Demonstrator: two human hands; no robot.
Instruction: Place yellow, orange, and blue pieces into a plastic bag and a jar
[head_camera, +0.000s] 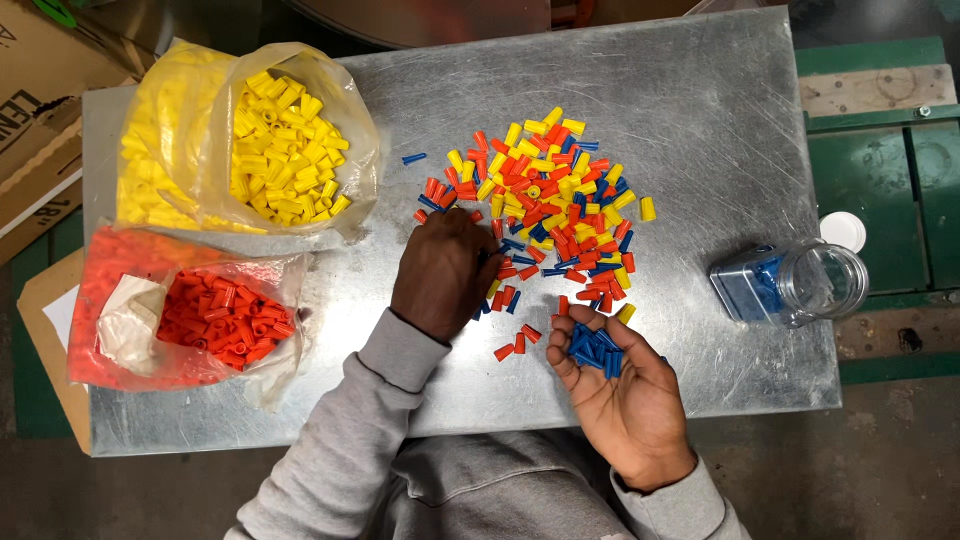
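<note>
left hand (443, 272) palm-down, fingers curled into mixed caps (555, 195) (grip hidden) | right hand (622, 385) open palm-up, cupping blue caps (595, 347)

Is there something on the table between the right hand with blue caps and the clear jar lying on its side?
Nothing visible. Between the right hand, cupping blue caps, and the jar lies only bare metal table; the mixed pile sits farther up.

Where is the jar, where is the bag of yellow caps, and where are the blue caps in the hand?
jar (822, 282): head view, on its clear glass side.
bag of yellow caps (285, 150): head view, on the yellow caps inside.
blue caps (595, 348): head view, on the heap in the right hand's (625, 400) palm.
</note>
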